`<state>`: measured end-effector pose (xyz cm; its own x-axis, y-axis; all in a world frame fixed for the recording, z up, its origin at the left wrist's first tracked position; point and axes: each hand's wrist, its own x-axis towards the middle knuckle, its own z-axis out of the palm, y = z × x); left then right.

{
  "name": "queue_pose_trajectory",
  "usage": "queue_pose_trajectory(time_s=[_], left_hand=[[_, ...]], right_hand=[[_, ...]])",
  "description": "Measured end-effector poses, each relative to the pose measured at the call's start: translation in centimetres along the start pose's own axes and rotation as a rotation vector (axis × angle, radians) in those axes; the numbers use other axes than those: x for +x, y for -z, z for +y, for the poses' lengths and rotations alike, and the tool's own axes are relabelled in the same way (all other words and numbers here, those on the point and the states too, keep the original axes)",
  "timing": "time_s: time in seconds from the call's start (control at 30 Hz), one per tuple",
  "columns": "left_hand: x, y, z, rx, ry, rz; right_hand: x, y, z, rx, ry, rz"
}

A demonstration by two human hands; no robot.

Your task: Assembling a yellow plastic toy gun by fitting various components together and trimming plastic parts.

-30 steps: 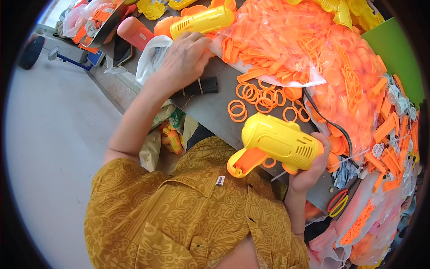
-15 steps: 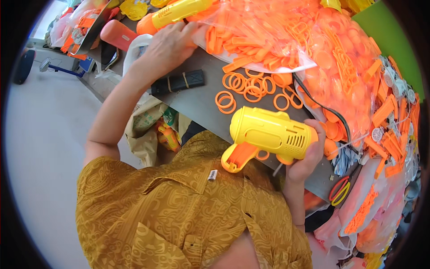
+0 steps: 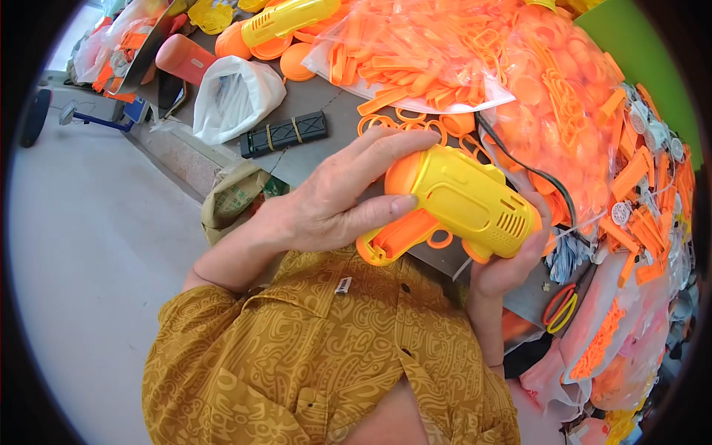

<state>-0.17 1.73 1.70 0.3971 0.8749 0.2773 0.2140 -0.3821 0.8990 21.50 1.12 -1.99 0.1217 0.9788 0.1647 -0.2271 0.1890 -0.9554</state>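
In front of my chest I hold a yellow and orange toy gun (image 3: 467, 204) with both hands. My right hand (image 3: 512, 267) is closed around its right end, by the slotted vents. At the opposite end my left hand (image 3: 334, 196) grips a rounded orange cap (image 3: 403, 176), its fingers over the top and its thumb along the side. The cap sits against the yellow body; whether it is fastened cannot be seen. The orange handle (image 3: 404, 233) points down and left, with its hollow side showing. Behind the left fingers lie several orange rings (image 3: 378, 122), partly hidden.
A black rectangular part with rubber bands (image 3: 284, 134) and a white bag (image 3: 237, 96) lie on the grey table. Beyond are loose orange parts (image 3: 415, 55) on plastic and another yellow toy body (image 3: 289, 21). Scissors (image 3: 561, 308) and a dark cable (image 3: 530, 167) are at the right.
My left hand has come back from the far left of the table to the toy gun, bringing an orange cap to its left end. The right hand still holds the gun, slightly tilted.
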Motion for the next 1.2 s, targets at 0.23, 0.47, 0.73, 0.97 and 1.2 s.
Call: queue_pose_trajectory(time_s=[0.23, 0.47, 0.73, 0.97, 1.2], left_hand=[[-1.0, -2.2, -2.1, -0.248, -0.033, 0.042], [-1.4, -1.8, 1.6, -0.804, 0.548, 0.059], [-1.1, -1.8, 2.2, -1.350, 0.911, -0.235], [-1.6, -1.9, 3.9, -1.055, 0.617, -0.317], [0.1, -2.1, 0.4, -1.123, 0.814, -0.210]], right_hand=[[-1.6, -0.6, 0.3, -0.008, -0.080, 0.028], [-3.3, -0.1, -0.4, -0.286, 0.266, -0.203], [-2.2, 1.3, -4.6, -0.425, 0.556, -0.721], [-3.2, 0.4, -6.2, -0.382, 0.811, -0.676], [-1.5, 0.5, -4.3, -0.456, 0.646, -0.560]])
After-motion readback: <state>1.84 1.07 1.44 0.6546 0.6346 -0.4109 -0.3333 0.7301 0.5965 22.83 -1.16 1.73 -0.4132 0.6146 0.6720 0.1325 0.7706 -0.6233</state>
